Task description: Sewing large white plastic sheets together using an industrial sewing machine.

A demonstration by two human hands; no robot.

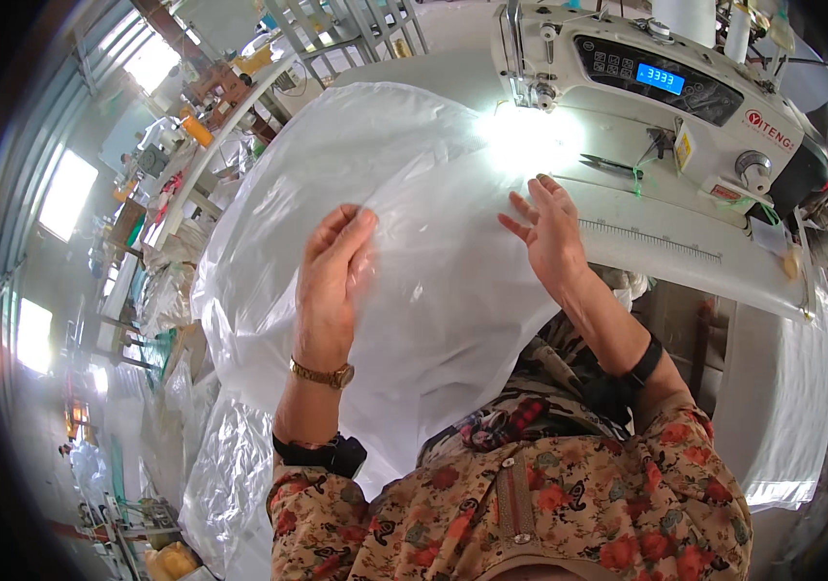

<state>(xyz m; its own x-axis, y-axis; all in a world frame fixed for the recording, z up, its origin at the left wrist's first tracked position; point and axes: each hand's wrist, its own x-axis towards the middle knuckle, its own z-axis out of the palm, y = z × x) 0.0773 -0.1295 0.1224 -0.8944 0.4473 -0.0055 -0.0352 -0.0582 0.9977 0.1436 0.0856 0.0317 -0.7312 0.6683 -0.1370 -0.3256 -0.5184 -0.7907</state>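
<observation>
A large sheet of thin, translucent white plastic (433,310) spreads over the sewing table and hangs down over my lap. My left hand (336,257) is closed at the sheet's middle, thumb against curled fingers, with a fold of plastic in the pinch; its fingertips are slightly blurred. Close to the needle area, my right hand (551,232) is held with its fingers apart by the sheet's right side; whether it touches the plastic I cannot tell. The sewing machine (665,82) stands beyond it, and its bright lamp glare (530,137) washes out the needle and presser foot.
Dark thread snips (612,167) lie on the machine bed right of the glare. A ruler scale (651,240) runs along the table's front part. Thread cones (738,34) stand behind the machine. More plastic (225,474) hangs at the left, and a metal rack (346,29) stands at the back.
</observation>
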